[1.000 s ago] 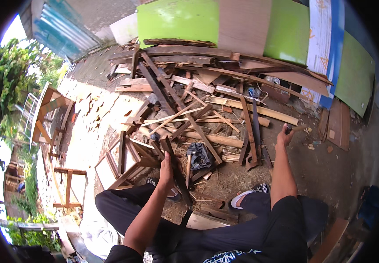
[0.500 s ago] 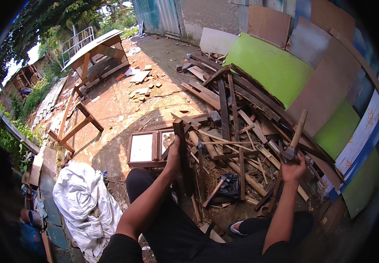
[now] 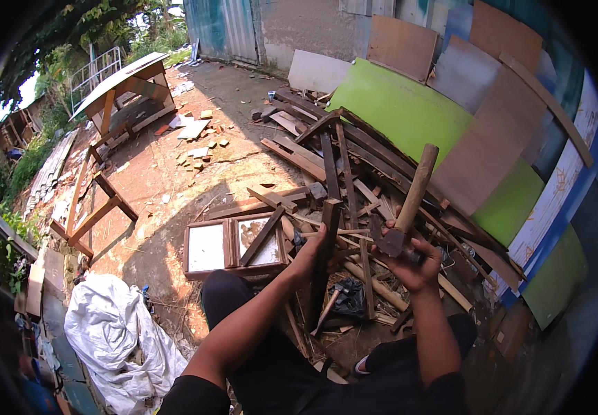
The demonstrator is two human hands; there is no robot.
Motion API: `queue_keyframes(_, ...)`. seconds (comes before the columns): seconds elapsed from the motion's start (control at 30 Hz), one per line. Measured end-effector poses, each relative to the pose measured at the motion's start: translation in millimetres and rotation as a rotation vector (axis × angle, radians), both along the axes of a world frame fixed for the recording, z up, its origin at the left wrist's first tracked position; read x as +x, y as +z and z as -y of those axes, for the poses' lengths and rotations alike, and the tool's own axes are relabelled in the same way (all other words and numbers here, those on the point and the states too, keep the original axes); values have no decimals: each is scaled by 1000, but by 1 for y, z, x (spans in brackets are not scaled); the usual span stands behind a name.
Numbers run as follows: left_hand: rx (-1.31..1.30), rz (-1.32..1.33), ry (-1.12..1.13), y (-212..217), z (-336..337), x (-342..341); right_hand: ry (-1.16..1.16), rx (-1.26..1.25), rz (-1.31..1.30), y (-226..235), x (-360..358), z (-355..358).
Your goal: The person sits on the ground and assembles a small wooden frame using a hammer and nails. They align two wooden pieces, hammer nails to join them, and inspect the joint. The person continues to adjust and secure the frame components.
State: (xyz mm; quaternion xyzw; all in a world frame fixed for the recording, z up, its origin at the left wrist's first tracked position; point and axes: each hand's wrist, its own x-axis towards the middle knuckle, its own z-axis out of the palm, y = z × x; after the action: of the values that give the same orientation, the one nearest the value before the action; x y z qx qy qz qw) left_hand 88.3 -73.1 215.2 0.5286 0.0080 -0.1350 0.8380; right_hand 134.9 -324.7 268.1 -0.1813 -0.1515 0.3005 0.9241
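Note:
My left hand (image 3: pixel 308 254) is closed around a dark wooden plank (image 3: pixel 330 216), which stands upright in front of my knees. In my right hand (image 3: pixel 420 266) lies a claw hammer (image 3: pixel 418 185), gripped at its metal head with the thick wooden handle pointing up. The hammer head is a short way right of the plank, not touching it. Behind my hands spreads a pile of scrap timber (image 3: pixel 375 278) with round poles and thin sticks. Left of the plank lies a brown wooden frame (image 3: pixel 228 242) with white panels, a loose dark stick across its right panel.
A crumpled white sheet (image 3: pixel 115 332) lies at the lower left. Farther off are a nailed wooden frame (image 3: pixel 108 207) and a low wooden structure (image 3: pixel 129 90) with scattered blocks. Green and brown boards (image 3: pixel 402 104) lean on the right wall. A black plastic bag (image 3: pixel 349 299) sits among the sticks.
My right hand has brought the hammer left and closer to the plank, and its handle looks larger. My left hand and the plank have shifted right in view. The whole scene has shifted left.

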Motion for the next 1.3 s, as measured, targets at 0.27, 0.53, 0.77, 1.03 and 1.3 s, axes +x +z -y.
queue_keyframes(0.27,176,-65,-51,-25,45,19,-135,-86,126,-11,-26,9)
queue_keyframes(0.53,353,-61,-39,-34,74,18,-359,-714,357,-34,-11,18)
queue_keyframes(0.77,308,-131,72,-45,84,20,-370,-534,283,-44,9,27)
queue_keyframes(1.03,393,-108,22,-61,87,12,-300,-468,157,-42,21,25)
queue_keyframes(1.3,369,-123,-67,-43,100,3,-319,-441,130,-39,25,36)
